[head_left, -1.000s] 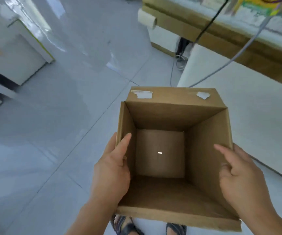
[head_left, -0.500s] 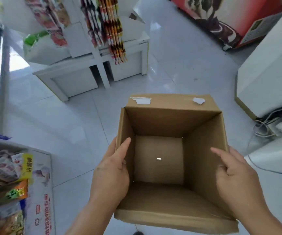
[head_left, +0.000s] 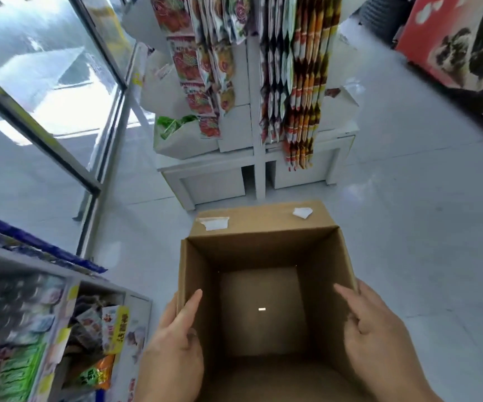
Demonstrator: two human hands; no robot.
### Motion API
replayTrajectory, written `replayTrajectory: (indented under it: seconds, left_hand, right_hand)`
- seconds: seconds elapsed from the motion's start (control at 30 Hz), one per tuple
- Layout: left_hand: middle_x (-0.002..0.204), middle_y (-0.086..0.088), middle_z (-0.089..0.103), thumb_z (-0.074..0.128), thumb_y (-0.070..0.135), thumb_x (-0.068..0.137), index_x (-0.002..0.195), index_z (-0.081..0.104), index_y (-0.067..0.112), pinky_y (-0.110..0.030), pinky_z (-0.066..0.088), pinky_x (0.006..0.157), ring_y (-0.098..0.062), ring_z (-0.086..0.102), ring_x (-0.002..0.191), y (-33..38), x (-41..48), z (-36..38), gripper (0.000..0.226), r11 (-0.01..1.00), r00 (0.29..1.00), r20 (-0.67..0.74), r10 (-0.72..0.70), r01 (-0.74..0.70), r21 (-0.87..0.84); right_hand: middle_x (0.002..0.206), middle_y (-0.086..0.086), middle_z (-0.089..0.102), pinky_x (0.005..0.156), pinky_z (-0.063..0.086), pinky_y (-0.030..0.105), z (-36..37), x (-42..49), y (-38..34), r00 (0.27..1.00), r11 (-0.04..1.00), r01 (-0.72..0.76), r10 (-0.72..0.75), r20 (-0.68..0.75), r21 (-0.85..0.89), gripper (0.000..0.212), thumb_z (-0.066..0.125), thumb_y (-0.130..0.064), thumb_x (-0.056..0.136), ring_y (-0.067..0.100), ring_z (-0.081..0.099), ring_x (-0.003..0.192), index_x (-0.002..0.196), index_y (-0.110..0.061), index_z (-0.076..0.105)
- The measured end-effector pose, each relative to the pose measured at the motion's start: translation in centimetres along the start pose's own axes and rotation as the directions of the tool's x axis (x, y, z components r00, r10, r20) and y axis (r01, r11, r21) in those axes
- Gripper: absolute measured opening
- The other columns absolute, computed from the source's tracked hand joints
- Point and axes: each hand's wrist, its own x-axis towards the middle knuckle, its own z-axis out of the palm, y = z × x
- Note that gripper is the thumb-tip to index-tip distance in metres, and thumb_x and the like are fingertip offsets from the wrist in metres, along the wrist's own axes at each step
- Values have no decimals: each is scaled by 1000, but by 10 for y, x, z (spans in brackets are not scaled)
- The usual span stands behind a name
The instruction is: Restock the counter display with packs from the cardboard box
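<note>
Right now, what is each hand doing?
Left hand: grips the left wall of the cardboard box.
Right hand: grips the box's right wall.

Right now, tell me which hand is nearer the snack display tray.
Left. The left hand grips the cardboard box by its left wall, beside the snack display tray; the right hand holds the opposite wall, farther off.

Straight ahead, a white rack (head_left: 251, 172) on pale floor tiles (head_left: 408, 221); carries long hanging strips of orange-and-brown sachets (head_left: 301, 82) on its right half and red patterned packets (head_left: 193, 68) on its left. On its lower left ledge, a white bag (head_left: 176, 143) showing green contents. To the left, glass panes (head_left: 46, 82) in a dark metal frame (head_left: 40, 134). At upper right, a red cabinet (head_left: 451, 39) with dark printed pictures; stands well apart from the rack.
</note>
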Motion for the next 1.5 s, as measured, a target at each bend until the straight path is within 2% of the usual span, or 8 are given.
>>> replayTrajectory:
  seconds: [0.27,0.47,0.63,0.9,1.03,1.23,1.37,1.5]
  left_hand:
    - [155,16,31,54,4,90,138,43,50,-26,31,111,-13,45,134,-17,133,2,68,995,996,20,-84,85,-43]
    - [155,16,30,52,4,91,141,42,44,-29,29,113,-12,41,136,-42,252,21,66,996,997,36,-62,64,-61]
    - [152,14,35,47,5,94,144,41,37,-38,43,105,-21,52,125,-64,344,57,60,998,999,45,-18,21,-63]
    - [152,8,37,46,1,93,145,41,31,-43,43,107,-27,49,127,-99,462,137,60,998,999,49,8,-5,-68]
    - [151,6,38,46,0,94,146,40,31,-43,44,106,-28,49,127,-113,494,167,61,998,999,42,-12,15,-62]
    - [149,2,40,49,2,92,145,40,28,-42,46,101,-29,52,123,-116,518,169,60,997,999,-9,47,-47,-63]
    - [160,6,19,54,12,94,147,37,32,-39,42,104,-25,42,136,-102,492,146,59,1000,998,63,-4,5,-15]
    - [158,11,23,54,15,96,145,40,31,-32,35,109,-20,39,138,-60,469,96,54,995,997,73,4,3,-95]
  right_hand:
    - [159,-8,29,113,20,22,45,127,-64,994,997,12,-2,113,-82,51,48,-11,99,13,33,143,143,-36,46]
    - [158,-3,33,117,26,29,102,226,-106,992,992,11,5,123,-128,49,46,-10,99,17,34,143,143,-32,49]
    - [156,1,36,115,29,31,165,311,-114,992,993,34,-20,122,-115,49,45,-6,98,19,35,143,142,-27,51]
    - [152,0,42,108,35,28,259,423,-102,989,991,67,-52,136,-111,49,46,-6,99,22,45,135,144,-23,49]
    - [153,0,41,109,43,36,290,451,-96,989,993,77,-63,136,-95,49,50,-8,99,23,49,133,145,-25,48]
    - [157,-3,32,107,41,31,299,468,-95,986,985,115,-97,138,-129,50,49,-11,100,23,46,134,146,-28,44]
    - [161,-6,19,110,29,25,274,451,-101,974,977,125,-88,207,-173,50,46,-16,101,19,32,144,148,-32,40]
    - [162,-10,17,112,19,21,223,428,-141,958,977,150,-107,265,-149,47,42,-22,103,11,19,148,148,-34,38]
